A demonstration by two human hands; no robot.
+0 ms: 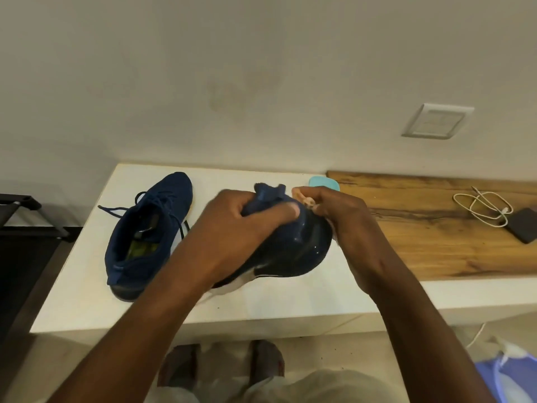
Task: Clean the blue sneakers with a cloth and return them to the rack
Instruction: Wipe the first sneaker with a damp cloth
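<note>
One blue sneaker [148,231] stands upright on the white table [87,286], toe pointing away, laces loose. The second blue sneaker [299,248] lies tilted on its side in the middle of the table, its dark side and white sole showing. My left hand [232,225] grips it by the collar. My right hand [340,213] presses against the sneaker's far side and pinches a small pale peach cloth [305,199], mostly hidden by the fingers.
A light teal object [324,184] lies behind my right hand. A wooden counter [436,228] on the right holds a white cable [482,207] and a black device [524,225]. A dark rack [26,216] stands at the left. Wall behind; my feet below.
</note>
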